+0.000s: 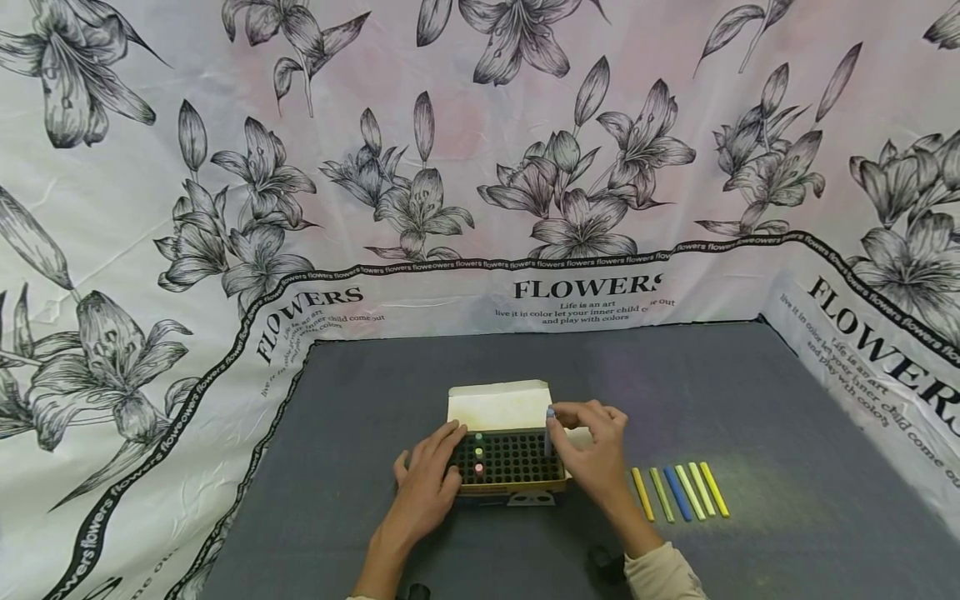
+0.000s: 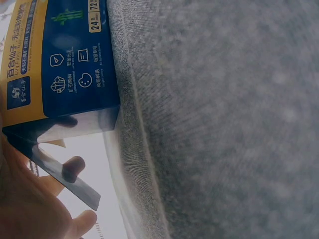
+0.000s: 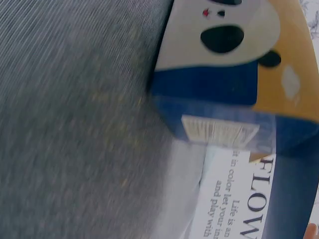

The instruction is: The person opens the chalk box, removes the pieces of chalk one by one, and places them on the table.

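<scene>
While the left hand (image 1: 423,483) rests with fingers loosely extended on the left side of the chalk box (image 1: 510,489), we see the right hand (image 1: 596,446) pinching a bluish chalk stick (image 1: 548,440) upright at the box's right end; we can't tell if its tip is in a hole. We note green (image 1: 478,438), yellow (image 1: 478,452) and pink chalks (image 1: 478,469) standing toward the left, plus a chalk row (image 1: 678,494) on the bench (image 1: 375,400), right of the box.

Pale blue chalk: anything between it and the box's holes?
Nothing visible: the right hand pinches the chalk upright at the right end of the box; three sticks in it and the left hand are farther left.
</scene>
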Available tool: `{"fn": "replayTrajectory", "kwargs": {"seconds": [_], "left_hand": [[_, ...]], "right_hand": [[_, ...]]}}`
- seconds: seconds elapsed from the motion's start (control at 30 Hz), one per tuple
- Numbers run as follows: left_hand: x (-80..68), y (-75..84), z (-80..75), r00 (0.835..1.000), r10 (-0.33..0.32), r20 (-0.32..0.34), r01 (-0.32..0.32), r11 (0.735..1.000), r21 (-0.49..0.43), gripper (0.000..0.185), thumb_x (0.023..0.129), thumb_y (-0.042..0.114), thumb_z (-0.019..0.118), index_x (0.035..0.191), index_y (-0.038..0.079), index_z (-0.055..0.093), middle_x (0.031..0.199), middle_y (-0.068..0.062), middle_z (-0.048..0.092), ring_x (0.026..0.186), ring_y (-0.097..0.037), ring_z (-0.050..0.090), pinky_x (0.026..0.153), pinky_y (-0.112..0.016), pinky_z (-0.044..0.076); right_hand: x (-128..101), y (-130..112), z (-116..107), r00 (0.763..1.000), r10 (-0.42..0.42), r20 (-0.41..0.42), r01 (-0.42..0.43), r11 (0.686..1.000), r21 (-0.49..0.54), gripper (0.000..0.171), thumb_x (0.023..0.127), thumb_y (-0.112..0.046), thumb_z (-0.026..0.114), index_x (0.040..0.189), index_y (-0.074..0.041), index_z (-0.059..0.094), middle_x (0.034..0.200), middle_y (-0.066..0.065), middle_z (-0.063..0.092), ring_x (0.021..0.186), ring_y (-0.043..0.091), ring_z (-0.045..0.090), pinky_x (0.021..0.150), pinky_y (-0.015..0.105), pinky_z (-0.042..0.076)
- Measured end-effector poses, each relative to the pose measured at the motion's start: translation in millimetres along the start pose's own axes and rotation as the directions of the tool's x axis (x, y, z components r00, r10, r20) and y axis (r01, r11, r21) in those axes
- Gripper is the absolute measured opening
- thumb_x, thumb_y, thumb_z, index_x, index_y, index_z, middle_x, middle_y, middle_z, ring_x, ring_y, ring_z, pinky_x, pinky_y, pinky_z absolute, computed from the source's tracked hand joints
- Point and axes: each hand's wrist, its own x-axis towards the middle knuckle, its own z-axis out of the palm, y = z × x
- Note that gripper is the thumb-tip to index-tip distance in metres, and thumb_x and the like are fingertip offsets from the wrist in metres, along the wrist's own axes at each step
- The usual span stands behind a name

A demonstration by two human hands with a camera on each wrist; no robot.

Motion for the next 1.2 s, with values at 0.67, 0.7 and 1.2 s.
{"fn": "replayTrajectory", "kwargs": {"seconds": [0.67, 0.7, 1.2], "left_hand": [[0.2, 1.2, -1.2, 1.000, -0.003, 0.005, 0.003, 1.000, -0.011, 0.055, 0.101, 0.012, 0.046, 0.155, 0.022, 0.044, 0.163, -0.001, 0.039, 0.146, -0.037, 0.038, 0.109, -0.077, 0.013], [0.2, 1.3, -1.1, 1.000, -0.004, 0.006, 0.004, 1.000, -0.011, 0.055, 0.101, 0.012, 0.046, 0.156, 0.022, 0.044, 0.163, -0.002, 0.038, 0.146, -0.037, 0.038, 0.109, -0.077, 0.013], [0.1, 1.2, -0.8, 1.000, -0.007, 0.003, 0.007, 1.000, -0.013, 0.056, 0.101, 0.012, 0.046, 0.156, 0.024, 0.044, 0.163, 0.000, 0.038, 0.146, -0.036, 0.038, 0.109, -0.076, 0.013]], "right_hand": [[7.4, 16.9, -62.7, 0.994, 0.066, -0.091, -0.073, 0.995, -0.068, 0.020, 0.078, 0.010, 0.074, 0.096, 0.001, 0.078, 0.073, 0.011, 0.069, 0.075, 0.012, 0.055, 0.101, 0.032, 0.021], [6.8, 18.5, -66.1, 0.993, 0.073, -0.097, -0.081, 0.994, -0.074, 0.021, 0.078, 0.011, 0.074, 0.095, 0.001, 0.078, 0.073, 0.011, 0.069, 0.075, 0.011, 0.055, 0.102, 0.032, 0.020], [-2.4, 38.6, -112.0, 0.991, 0.052, -0.122, -0.074, 0.981, -0.181, 0.025, 0.074, 0.014, 0.076, 0.095, 0.001, 0.078, 0.072, 0.012, 0.069, 0.076, 0.000, 0.052, 0.098, 0.028, 0.016]]}}
